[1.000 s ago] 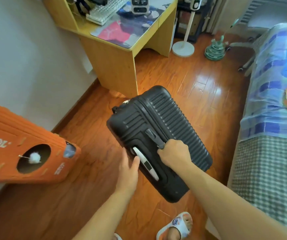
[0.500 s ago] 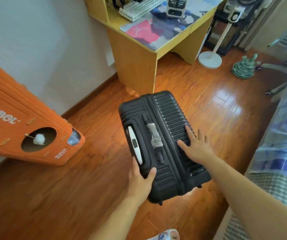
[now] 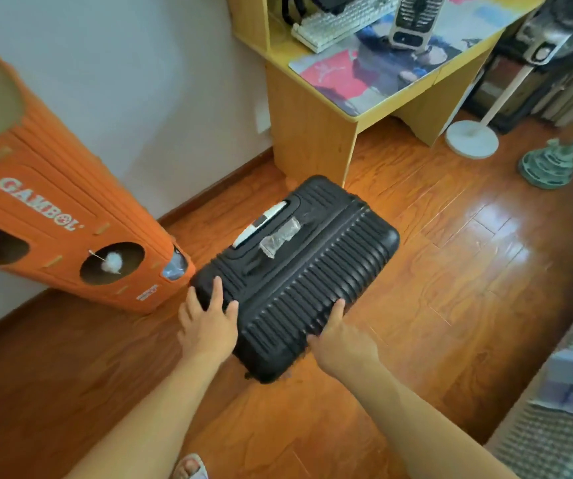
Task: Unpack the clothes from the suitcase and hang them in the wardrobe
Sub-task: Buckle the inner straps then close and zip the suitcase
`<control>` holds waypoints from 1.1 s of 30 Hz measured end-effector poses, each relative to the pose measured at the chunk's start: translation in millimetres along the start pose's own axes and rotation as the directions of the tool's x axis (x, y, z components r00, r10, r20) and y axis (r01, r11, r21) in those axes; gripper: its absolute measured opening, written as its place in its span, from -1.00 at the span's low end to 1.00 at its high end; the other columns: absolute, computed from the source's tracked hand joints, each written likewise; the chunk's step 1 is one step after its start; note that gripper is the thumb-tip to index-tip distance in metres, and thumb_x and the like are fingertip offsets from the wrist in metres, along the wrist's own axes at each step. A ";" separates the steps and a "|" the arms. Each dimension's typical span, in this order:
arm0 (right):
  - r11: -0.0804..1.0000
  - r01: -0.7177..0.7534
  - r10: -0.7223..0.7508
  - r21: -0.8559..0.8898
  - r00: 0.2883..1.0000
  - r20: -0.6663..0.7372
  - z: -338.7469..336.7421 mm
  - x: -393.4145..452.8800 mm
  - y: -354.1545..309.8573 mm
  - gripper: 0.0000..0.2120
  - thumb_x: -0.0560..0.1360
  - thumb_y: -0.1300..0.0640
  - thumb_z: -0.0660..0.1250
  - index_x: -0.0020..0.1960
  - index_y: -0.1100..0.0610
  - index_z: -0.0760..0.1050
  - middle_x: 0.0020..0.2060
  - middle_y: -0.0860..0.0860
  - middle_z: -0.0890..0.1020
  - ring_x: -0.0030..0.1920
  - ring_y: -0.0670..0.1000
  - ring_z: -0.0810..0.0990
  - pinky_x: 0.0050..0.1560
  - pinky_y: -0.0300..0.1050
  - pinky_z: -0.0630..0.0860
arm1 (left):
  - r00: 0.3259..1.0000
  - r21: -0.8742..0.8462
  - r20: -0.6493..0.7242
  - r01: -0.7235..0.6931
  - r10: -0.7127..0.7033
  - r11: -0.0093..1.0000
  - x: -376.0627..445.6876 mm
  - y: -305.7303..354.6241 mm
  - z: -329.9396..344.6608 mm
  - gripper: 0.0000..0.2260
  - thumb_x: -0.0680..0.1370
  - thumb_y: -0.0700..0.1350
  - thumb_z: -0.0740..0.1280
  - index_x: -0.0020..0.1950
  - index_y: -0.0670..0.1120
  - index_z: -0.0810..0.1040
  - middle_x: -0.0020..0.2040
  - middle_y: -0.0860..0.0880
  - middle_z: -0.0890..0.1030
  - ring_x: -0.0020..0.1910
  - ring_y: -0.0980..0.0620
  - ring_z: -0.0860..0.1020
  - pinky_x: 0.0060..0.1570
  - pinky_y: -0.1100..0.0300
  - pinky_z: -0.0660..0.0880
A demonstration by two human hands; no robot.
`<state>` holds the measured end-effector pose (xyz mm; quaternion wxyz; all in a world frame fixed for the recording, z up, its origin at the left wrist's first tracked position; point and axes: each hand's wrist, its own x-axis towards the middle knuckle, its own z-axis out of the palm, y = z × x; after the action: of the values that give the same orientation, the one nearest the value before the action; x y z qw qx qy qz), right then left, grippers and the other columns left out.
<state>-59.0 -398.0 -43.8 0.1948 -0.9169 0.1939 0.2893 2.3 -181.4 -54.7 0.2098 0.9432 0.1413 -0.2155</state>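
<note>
A closed black ribbed hard-shell suitcase (image 3: pixel 298 267) is on the wooden floor, its top with the silver pull handle and a plastic-wrapped carry handle turned up and to the left. My left hand (image 3: pixel 207 323) lies with spread fingers on the near left corner of the case. My right hand (image 3: pixel 342 340) grips the near right edge, thumb on the ribbed face and fingers under the rim. No clothes or wardrobe are in view.
An orange cardboard cat house (image 3: pixel 60 223) leans at the left wall, close to the suitcase. A yellow wooden desk (image 3: pixel 312 133) stands just behind the case. A fan stand (image 3: pixel 471 138) and a green toy (image 3: pixel 547 165) are at the back right; a bed (image 3: pixel 564 402) borders the right.
The suitcase has swung round and tipped down toward the floor. My right hand left the carry handle and went to the near right edge; my left hand slid to the near left corner.
</note>
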 end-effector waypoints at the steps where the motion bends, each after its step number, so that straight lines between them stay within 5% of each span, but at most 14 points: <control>1: 0.999 0.041 -0.042 -0.012 0.998 -0.053 -9.2 6.0 -8.7 -0.26 0.61 -0.22 0.14 0.58 0.17 -0.03 0.24 0.15 0.51 0.19 0.23 0.56 0.10 0.08 0.50 | 0.997 -0.035 0.072 -0.014 0.016 0.999 -2.3 -0.5 3.4 -0.32 0.61 0.34 0.12 0.61 0.31 -0.19 0.65 -0.06 -0.26 0.62 -0.23 -0.03 0.53 -0.23 0.15; 3: 0.992 0.124 -0.113 0.028 0.959 -0.261 -34.0 26.2 -18.8 -0.39 0.61 -0.15 0.17 0.54 0.11 0.12 0.37 0.17 0.34 0.35 0.26 0.40 0.25 0.12 0.42 | 0.989 -0.065 0.140 -0.042 0.051 0.997 -0.9 -3.8 9.6 -0.13 0.52 0.40 0.25 0.58 0.33 -0.32 0.60 -0.08 -0.42 0.59 -0.32 0.10 0.47 -0.18 0.25; 5: 0.991 0.130 -0.135 -0.036 0.929 -0.346 -57.3 53.7 -19.7 -0.27 0.61 -0.22 0.16 0.62 0.04 -0.06 0.55 0.18 0.07 0.53 0.29 0.08 0.46 0.18 0.19 | 0.992 -0.055 0.120 -0.034 0.041 0.998 14.4 -7.6 11.1 -0.02 0.49 0.35 0.36 0.54 0.36 -0.38 0.60 -0.16 -0.37 0.46 -0.38 0.34 0.34 -0.13 0.39; 7: 0.996 0.063 -0.077 -0.070 0.971 -0.228 -68.7 85.1 -19.1 -0.17 0.56 -0.37 0.10 0.62 -0.07 -0.23 0.60 0.12 -0.19 0.57 0.28 -0.19 0.53 0.28 -0.03 | 0.995 -0.011 0.091 -0.028 0.029 1.000 38.4 -6.1 5.3 -0.03 0.51 0.30 0.37 0.51 0.37 -0.41 0.60 -0.21 -0.26 0.31 -0.36 0.50 0.23 -0.08 0.49; 11: 0.983 -0.005 -0.012 -0.183 0.996 -0.090 -77.2 136.2 -30.6 -0.04 0.46 -0.52 0.08 0.60 -0.10 -0.31 0.58 0.12 -0.33 0.55 0.33 -0.33 0.50 0.41 -0.10 | 0.989 0.208 0.102 -0.124 0.104 0.970 85.9 7.8 -18.6 -0.10 0.55 0.39 0.19 0.55 0.24 -0.45 0.54 -0.26 -0.05 0.12 -0.26 0.60 -0.01 0.02 0.50; 13: 0.977 -0.004 -0.016 -0.215 0.996 -0.091 -90.9 154.5 -38.5 -0.03 0.45 -0.52 0.09 0.60 -0.10 -0.31 0.58 0.11 -0.32 0.55 0.33 -0.33 0.49 0.42 -0.09 | 0.985 0.324 0.114 -0.159 0.129 0.932 100.5 16.0 -29.3 -0.12 0.55 0.43 0.11 0.52 0.22 -0.51 0.44 -0.19 0.10 0.12 -0.17 0.56 -0.03 0.03 0.50; 15: 0.972 0.019 -0.040 -0.236 0.995 -0.086 -110.6 179.3 -48.7 -0.03 0.45 -0.52 0.09 0.61 -0.11 -0.30 0.59 0.08 -0.32 0.55 0.32 -0.32 0.50 0.41 -0.07 | 0.985 0.400 0.074 -0.170 0.153 0.901 117.5 27.5 -38.2 -0.13 0.55 0.44 0.07 0.50 0.19 -0.53 0.47 -0.21 0.13 0.35 -0.20 0.37 0.17 -0.03 0.49; 17: 0.966 0.057 -0.078 -0.251 0.994 -0.073 -131.6 208.4 -66.5 -0.03 0.44 -0.52 0.11 0.60 -0.13 -0.30 0.58 0.07 -0.33 0.56 0.31 -0.32 0.50 0.40 -0.08 | 0.987 0.423 0.039 -0.158 0.157 0.892 139.9 42.6 -52.4 -0.12 0.55 0.43 0.11 0.62 0.08 -0.33 0.61 -0.28 -0.08 0.58 -0.31 0.02 0.43 -0.12 0.33; 20: 0.945 0.138 -0.161 -0.296 0.985 -0.056 -159.8 260.3 -101.7 -0.02 0.44 -0.53 0.09 0.60 -0.13 -0.32 0.58 0.07 -0.35 0.55 0.30 -0.34 0.50 0.41 -0.12 | 0.984 0.431 0.055 -0.178 0.171 0.884 189.2 60.3 -74.0 -0.09 0.53 0.40 0.22 0.67 -0.05 -0.07 0.60 -0.28 -0.35 0.60 -0.32 -0.24 0.56 -0.09 0.16; 29: 0.831 0.387 -0.422 -0.400 0.907 0.001 -243.0 435.6 -251.9 -0.07 0.49 -0.50 0.00 0.60 -0.04 -0.35 0.56 0.11 -0.39 0.53 0.30 -0.41 0.50 0.39 -0.23 | 0.996 0.330 -0.092 0.047 -0.018 0.943 357.2 89.1 -125.2 0.00 0.50 0.40 0.28 0.66 -0.12 -0.14 0.56 -0.26 -0.45 0.59 -0.31 -0.31 0.50 -0.06 0.27; 33: 0.815 0.385 -0.453 -0.433 0.889 -0.061 -257.9 475.8 -307.7 -0.15 0.59 -0.37 -0.08 0.61 0.13 -0.31 0.58 0.19 -0.29 0.57 0.26 -0.33 0.56 0.28 -0.19 | 0.993 0.272 -0.084 0.100 -0.080 0.957 426.1 96.2 -159.8 -0.05 0.56 0.35 0.26 0.65 -0.11 -0.22 0.54 -0.23 -0.50 0.60 -0.31 -0.26 0.56 -0.10 0.12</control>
<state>562.8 -373.4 -61.6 0.0412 -0.9773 -0.0633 0.1980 461.6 -117.3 -90.1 0.0611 0.9629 0.1602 -0.2084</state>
